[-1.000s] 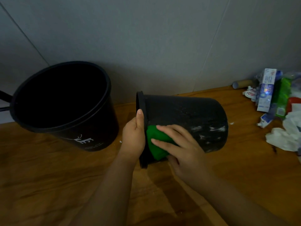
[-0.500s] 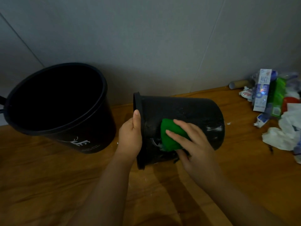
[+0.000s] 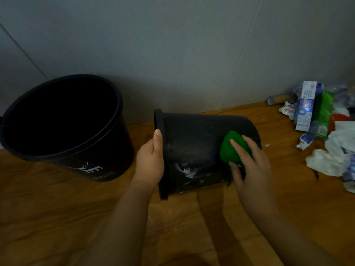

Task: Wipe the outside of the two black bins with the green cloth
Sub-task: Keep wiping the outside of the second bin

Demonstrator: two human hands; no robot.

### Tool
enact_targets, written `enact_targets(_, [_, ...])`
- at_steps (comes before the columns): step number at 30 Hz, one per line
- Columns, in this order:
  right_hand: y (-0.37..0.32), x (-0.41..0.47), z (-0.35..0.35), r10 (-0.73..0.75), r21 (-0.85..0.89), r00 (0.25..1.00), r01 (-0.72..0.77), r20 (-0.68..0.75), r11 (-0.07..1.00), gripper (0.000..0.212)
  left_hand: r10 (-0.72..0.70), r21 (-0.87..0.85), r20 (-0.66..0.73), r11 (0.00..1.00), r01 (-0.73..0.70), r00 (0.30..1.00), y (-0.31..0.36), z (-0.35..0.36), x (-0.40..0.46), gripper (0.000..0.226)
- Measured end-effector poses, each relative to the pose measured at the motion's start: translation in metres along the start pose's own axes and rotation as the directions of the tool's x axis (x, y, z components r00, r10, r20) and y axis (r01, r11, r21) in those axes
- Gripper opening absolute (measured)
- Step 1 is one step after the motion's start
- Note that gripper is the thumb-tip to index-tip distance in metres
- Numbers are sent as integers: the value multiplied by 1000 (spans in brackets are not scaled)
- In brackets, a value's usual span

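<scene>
A small black bin [image 3: 194, 143] lies on its side on the wooden floor, its rim to the left and its base to the right. White smears show on its lower side. My left hand [image 3: 150, 160] grips the rim, thumb up along its edge. My right hand [image 3: 249, 166] presses the green cloth [image 3: 229, 148] against the bin's side near the base. A larger black bin [image 3: 63, 120] stands upright at the left, open mouth toward me, a white antler print low on its wall.
A pile of litter lies at the right by the wall: a toothpaste box [image 3: 305, 106], a green packet [image 3: 324, 114], crumpled white tissue [image 3: 330, 160] and a cardboard tube [image 3: 278, 98]. A grey wall [image 3: 172, 54] runs behind both bins. Wooden floor [image 3: 57, 217] spreads in front.
My right hand has slid the green cloth along the lying bin from near its rim rightward to near its base. My left hand has stayed on the rim.
</scene>
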State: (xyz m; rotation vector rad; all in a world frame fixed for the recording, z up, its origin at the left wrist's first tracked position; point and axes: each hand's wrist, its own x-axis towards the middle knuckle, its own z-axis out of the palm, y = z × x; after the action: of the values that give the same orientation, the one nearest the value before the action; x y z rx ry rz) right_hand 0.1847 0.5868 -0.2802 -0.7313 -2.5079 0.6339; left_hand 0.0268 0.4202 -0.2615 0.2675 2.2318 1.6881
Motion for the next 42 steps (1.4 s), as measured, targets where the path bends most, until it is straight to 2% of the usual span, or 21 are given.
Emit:
enact_targets(2, [-3,-4,2,14,-74,1000,-15,-13,997,57,-10,-5,-8,1000,10,1000,1,1,0,56])
enact_targets(7, [-13,0,5,-188,-117,979,196,76,974,58,16,7,-20,1000,-16,1000,3,1,0,58])
enact_targets(9, [-3,7,1,-123,-109,990,129,63,986,58,21,24,-24,1000,-21,999,3,0,0,60])
enact_targets(12, [10,9,-3,67,-77,998,-67,-3,995,57,25,6,-32,1000,-25,999,2,2,0,57])
enact_targets(13, [9,8,-2,77,-93,997,-78,-14,993,57,23,-2,-36,1000,-23,999,3,2,0,56])
enact_targets(15, [1,3,1,34,-93,999,-34,-7,995,57,18,-11,-32,1000,-19,999,4,2,-1,54])
enact_targets(19, [-8,1,4,-166,-94,983,173,74,980,59,1,-23,-12,1000,-1,1000,7,1,-1,53])
enact_targets(20, [-3,3,3,-170,-95,983,176,75,980,60,2,-23,-12,1000,-2,1000,8,0,0,53])
enact_targets(24, [19,9,-5,81,-60,997,-82,-17,995,59,22,14,-17,1000,-22,1000,7,0,1,55])
enact_targets(26, [17,6,-5,95,-69,995,-97,-42,993,58,17,23,-15,1000,-17,1000,6,0,2,57])
enact_targets(29, [4,-1,-1,-82,-69,997,82,15,994,59,-1,30,-7,1000,2,1000,10,-3,4,57])
enact_targets(31, [4,0,-3,-246,-105,966,253,79,962,60,4,39,-3,999,-4,1000,14,-5,4,56])
enact_targets(32, [8,3,-4,-279,-125,956,289,89,949,60,8,39,1,999,-8,1000,15,-6,4,55])
enact_targets(33, [14,5,-5,-258,-135,963,267,77,954,61,10,42,8,999,-10,1000,16,-6,4,55])
enact_targets(35, [27,8,-10,-81,-114,997,81,3,990,60,13,53,18,998,-14,1000,16,-7,4,55])
enact_targets(37, [33,7,-13,91,-83,993,-97,-73,992,58,16,48,24,999,-17,1000,15,-7,4,54])
enact_targets(38, [34,6,-14,123,-85,988,-131,-93,988,57,15,42,26,999,-16,1000,14,-6,4,54])
enact_targets(40, [27,2,-10,99,-98,991,-108,-94,989,59,10,30,27,999,-11,1000,15,-6,4,54])
enact_targets(42, [18,-3,-5,-35,-102,999,31,-32,994,62,10,34,21,999,-10,1000,16,-6,4,55])
